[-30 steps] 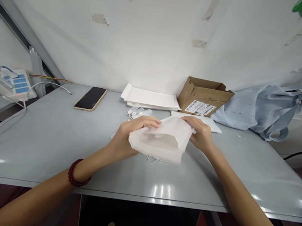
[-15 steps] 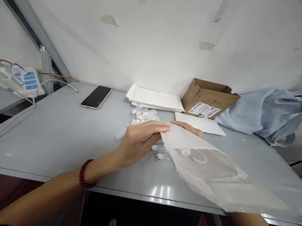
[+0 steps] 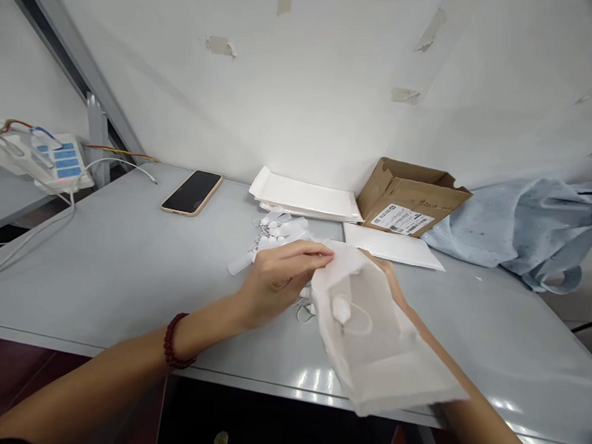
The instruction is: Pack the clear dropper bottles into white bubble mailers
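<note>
My left hand [image 3: 276,280], a red bead bracelet on its wrist, pinches the top edge of a white translucent bag [image 3: 374,337]. My right hand [image 3: 389,278] is behind the bag, mostly hidden, and holds its far side. Inside the bag a small white earphone-like piece with a thin cable [image 3: 344,310] shows through. The bag hangs toward me over the table's front edge. Just beyond my hands lies a pile of small white packets and cables [image 3: 278,231].
On the grey table [image 3: 102,266] lie a black phone [image 3: 192,192], a stack of white envelopes [image 3: 304,197], a single white envelope [image 3: 390,246], an open cardboard box [image 3: 409,197] and a blue cloth [image 3: 521,222]. A power strip [image 3: 58,162] with cables sits far left.
The bag, first held up with its mouth toward me, has swung down and hangs long toward the table's front edge. My left hand stays at its top edge.
</note>
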`<state>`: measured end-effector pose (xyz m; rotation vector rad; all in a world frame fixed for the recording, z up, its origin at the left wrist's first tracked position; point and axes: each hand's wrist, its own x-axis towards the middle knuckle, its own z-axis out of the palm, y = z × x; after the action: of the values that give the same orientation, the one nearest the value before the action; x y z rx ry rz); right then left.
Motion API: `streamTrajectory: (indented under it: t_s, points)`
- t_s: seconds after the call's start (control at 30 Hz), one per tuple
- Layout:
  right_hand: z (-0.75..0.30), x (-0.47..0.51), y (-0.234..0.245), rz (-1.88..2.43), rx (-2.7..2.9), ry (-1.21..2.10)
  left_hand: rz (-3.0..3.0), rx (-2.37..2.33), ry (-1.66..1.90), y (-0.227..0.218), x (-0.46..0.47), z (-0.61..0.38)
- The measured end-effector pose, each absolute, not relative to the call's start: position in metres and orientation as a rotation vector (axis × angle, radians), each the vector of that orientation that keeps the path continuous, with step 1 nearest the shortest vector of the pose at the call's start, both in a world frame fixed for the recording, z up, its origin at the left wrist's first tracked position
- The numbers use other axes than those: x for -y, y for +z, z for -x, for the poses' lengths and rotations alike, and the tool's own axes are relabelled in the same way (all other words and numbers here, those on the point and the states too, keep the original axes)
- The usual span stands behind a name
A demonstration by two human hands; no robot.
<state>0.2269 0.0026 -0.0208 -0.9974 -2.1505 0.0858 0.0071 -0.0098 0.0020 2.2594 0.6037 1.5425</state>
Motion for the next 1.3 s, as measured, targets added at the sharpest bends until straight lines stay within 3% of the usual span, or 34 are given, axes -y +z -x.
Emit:
streamTrajectory:
  t_s: [0.1, 0.4, 0.63, 0.87, 1.07, 1.3]
  points:
    - [-0.229, 0.001, -0.019, 1.016, 2.158, 0.223, -2.28, -0.645, 1.623, -0.004, 0.008, -0.008]
    - [-0.226, 0.027, -0.004, 0.763, 2.141, 0.067, -2.386, -0.772, 1.583, -0.011, 0.0, -0.004]
    - [-0.221, 0.017, -0.015, 0.67, 2.082, -0.284, -2.46, -0.662, 1.365, 0.001, -0.008, 0.008]
    - [-0.218, 0.024, -0.008, 0.669, 2.158, -0.196, -2.471, -0.433, 1.329, -0.002, -0.006, 0.006]
    - [-0.211, 0.033, -0.003, 0.611, 2.084, -0.183, -2.5, -0.483, 1.419, -0.007, -0.004, 0.004]
    - [-0.208, 0.027, -0.005, 0.574, 2.112, -0.049, -2.428, -0.536, 1.287, -0.001, 0.001, -0.001]
